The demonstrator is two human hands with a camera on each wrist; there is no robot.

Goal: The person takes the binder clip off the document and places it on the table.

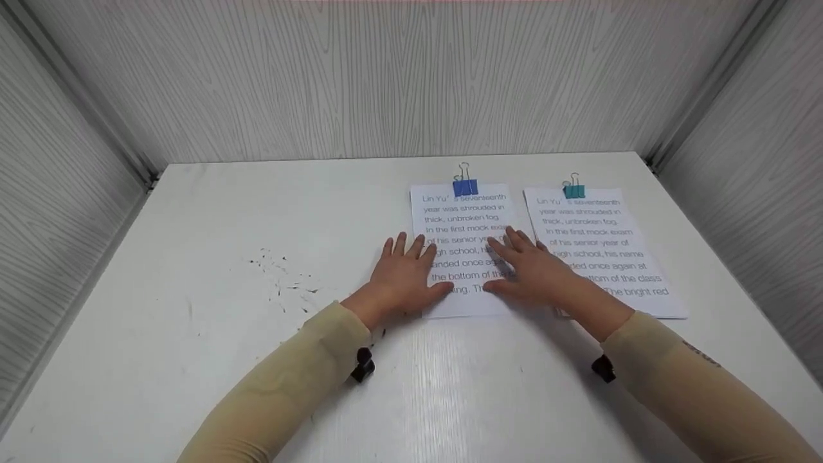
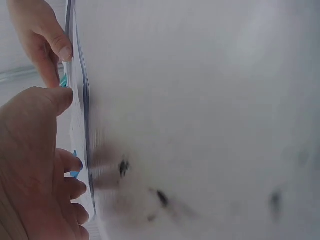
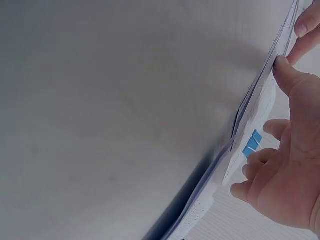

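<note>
A stack of printed sheets (image 1: 468, 305), held at its top by a blue binder clip (image 1: 465, 187), lies between both hands. My left hand (image 1: 404, 276) rests along the stack's left side, fingers spread and thumb over the lower part of the page. On the opposite side is my right hand (image 1: 537, 273), its fingers and thumb reaching over the right edge. Both thumbs point toward each other above the print. Part of the text is hidden under the hands. The right wrist view shows the right thumb (image 3: 286, 72) touching the paper, with nothing gripped.
A second stack of printed sheets (image 1: 633, 257) with a teal binder clip (image 1: 574, 191) lies to the right, partly covered by my right hand and forearm. Dark marks (image 1: 283, 273) spot the white table (image 1: 212, 373) at left. Grained panels (image 1: 398, 77) enclose the back and sides.
</note>
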